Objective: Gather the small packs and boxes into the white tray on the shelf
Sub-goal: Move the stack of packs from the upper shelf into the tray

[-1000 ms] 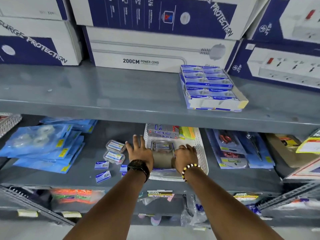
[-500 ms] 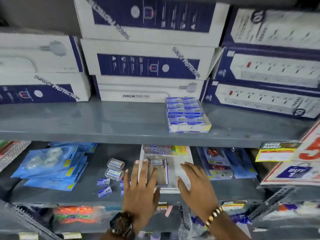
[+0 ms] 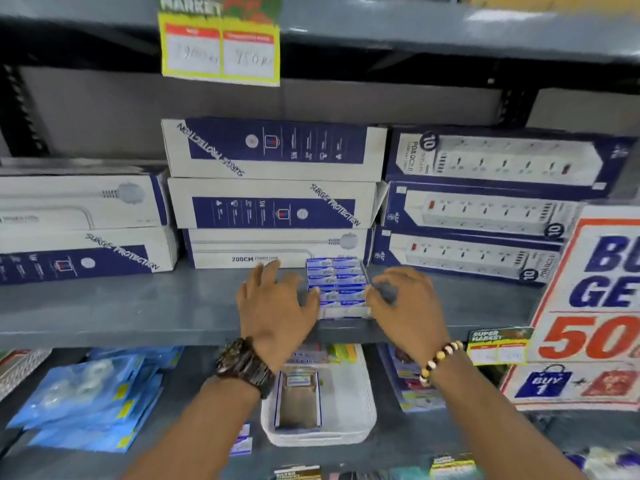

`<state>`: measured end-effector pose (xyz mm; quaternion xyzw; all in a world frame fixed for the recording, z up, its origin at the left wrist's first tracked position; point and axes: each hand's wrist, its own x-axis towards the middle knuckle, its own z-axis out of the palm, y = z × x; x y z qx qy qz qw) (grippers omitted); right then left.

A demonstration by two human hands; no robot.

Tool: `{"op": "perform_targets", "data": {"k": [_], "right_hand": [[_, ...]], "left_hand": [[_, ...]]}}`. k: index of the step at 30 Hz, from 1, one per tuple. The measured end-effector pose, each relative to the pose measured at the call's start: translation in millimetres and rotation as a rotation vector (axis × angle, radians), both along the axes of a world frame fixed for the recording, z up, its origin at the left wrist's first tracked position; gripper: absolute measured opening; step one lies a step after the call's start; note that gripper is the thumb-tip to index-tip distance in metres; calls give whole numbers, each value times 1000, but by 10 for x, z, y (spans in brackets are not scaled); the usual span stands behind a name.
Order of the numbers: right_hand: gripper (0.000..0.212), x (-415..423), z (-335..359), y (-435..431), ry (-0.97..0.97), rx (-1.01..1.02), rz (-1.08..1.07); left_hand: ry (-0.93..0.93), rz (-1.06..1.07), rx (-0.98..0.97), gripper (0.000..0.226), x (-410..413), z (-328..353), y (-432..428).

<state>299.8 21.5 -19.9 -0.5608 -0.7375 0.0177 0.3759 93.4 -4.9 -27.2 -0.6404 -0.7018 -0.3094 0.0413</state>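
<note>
A display box of small blue-and-white packs (image 3: pixel 337 289) sits on the upper grey shelf (image 3: pixel 138 306), in front of the power-strip cartons. My left hand (image 3: pixel 277 310) is at its left side and my right hand (image 3: pixel 405 303) at its right side, fingers spread and touching or nearly touching the box. On the lower shelf, below my wrists, stands the white tray (image 3: pixel 360 410) with an open carton (image 3: pixel 298 400) and some packs inside. A small blue pack (image 3: pixel 244 443) lies left of the tray.
Large surge-protector cartons (image 3: pixel 273 206) are stacked behind the display box. Blue blister packs (image 3: pixel 90 400) lie at the lower left. A big promotional sign (image 3: pixel 595 306) hangs at the right, and a yellow price tag (image 3: pixel 220 43) hangs from the shelf above.
Both hands have left the white tray on the lower shelf and risen to the upper shelf, either side of the display box of small packs. The view has tilted upward.
</note>
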Motion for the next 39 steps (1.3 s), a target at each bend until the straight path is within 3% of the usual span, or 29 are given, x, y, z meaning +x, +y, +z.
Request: {"op": "perform_targets", "data": {"k": [3, 9, 18, 22, 31, 36, 39], "right_hand": [[15, 20, 86, 179, 28, -157, -24], [29, 22, 66, 357, -31, -268, -42], [33, -35, 28, 476, -19, -236, -11], [27, -54, 29, 413, -40, -156, 23], [25, 35, 51, -323, -17, -84, 78], [32, 118, -2, -933, -43, -85, 100], [20, 171, -147, -1222, -46, -79, 101]], "left_hand": [[16, 8, -80, 32, 0, 109, 123], [62, 67, -218, 36, 64, 222, 197], [23, 106, -159, 15, 167, 194, 315], [-6, 47, -100, 16, 153, 140, 293], [6, -11, -46, 36, 165, 160, -432], [56, -30, 10, 29, 192, 81, -1036], [94, -46, 63, 25, 201, -112, -1294]]}}
